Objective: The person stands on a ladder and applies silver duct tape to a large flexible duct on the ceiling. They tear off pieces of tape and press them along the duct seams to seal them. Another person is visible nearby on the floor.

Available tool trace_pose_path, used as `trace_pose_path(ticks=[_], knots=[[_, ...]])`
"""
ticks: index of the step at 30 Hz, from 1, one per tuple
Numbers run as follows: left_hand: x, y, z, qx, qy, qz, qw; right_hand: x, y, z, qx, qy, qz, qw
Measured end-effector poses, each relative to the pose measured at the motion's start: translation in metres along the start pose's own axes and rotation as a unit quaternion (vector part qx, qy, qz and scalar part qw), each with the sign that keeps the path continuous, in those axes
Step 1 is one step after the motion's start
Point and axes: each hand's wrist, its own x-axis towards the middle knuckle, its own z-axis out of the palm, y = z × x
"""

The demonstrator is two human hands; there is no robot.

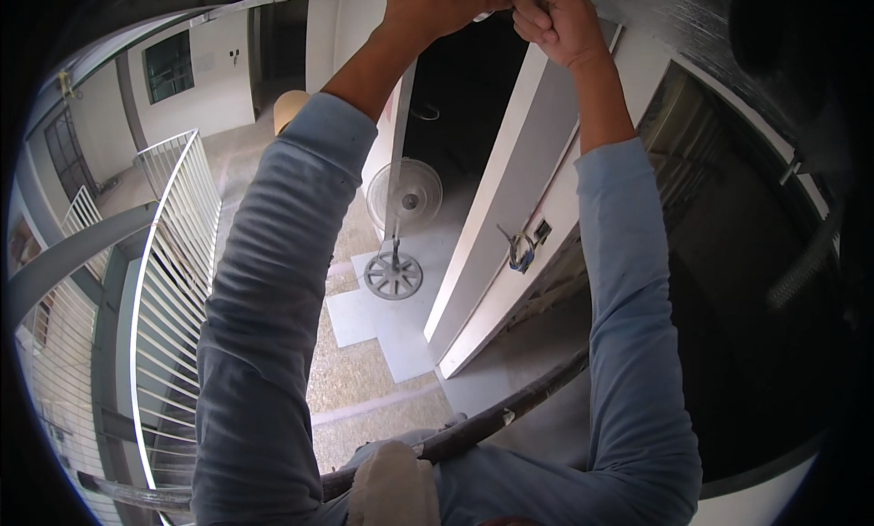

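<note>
Out ahead, my bare left hand (444,5) grips a small shiny silvery piece (482,15); bare right hand (557,21) curled beside, contents unclear. Best worked slowly, steadily.

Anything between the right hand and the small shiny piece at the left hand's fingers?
Nothing visible stands between the right hand and the small shiny piece at the left hand; the picture's upper edge crops the view.

We can read no words, numbers or signs here: none on the standing fan (410,201), the white railing (135,344) left of it, or the door post (510,198) right of it.
</note>
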Motion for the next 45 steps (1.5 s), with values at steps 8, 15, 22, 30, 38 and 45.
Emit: trace_pose_path(ticks=[8, 15, 22, 30, 38, 45], knots=[[0.013, 0.02, -0.035, -0.071, -0.199, -0.108, 0.971, 0.0, 0.002, 0.003, -0.013, -0.004, -0.004, 1.0], [0.012, 0.025, -0.043, 0.0, -0.177, -0.053, 0.983, -0.005, 0.0, 0.002, -0.07, -0.027, -0.008, 0.997], [0.014, 0.013, -0.028, -0.013, -0.148, -0.052, 0.988, -0.003, -0.007, 0.0, -0.131, -0.059, -0.009, 0.99], [0.0, 0.017, -0.022, -0.072, -0.105, -0.058, 0.99, -0.002, -0.012, 0.003, -0.163, -0.082, -0.009, 0.983], [-0.006, 0.019, -0.014, -0.045, -0.066, -0.053, 0.995, 0.0, -0.023, -0.005, -0.194, -0.099, -0.003, 0.976], [-0.01, 0.02, -0.011, -0.025, -0.058, -0.043, 0.997, 0.005, -0.024, -0.005, -0.206, -0.108, 0.005, 0.972]])
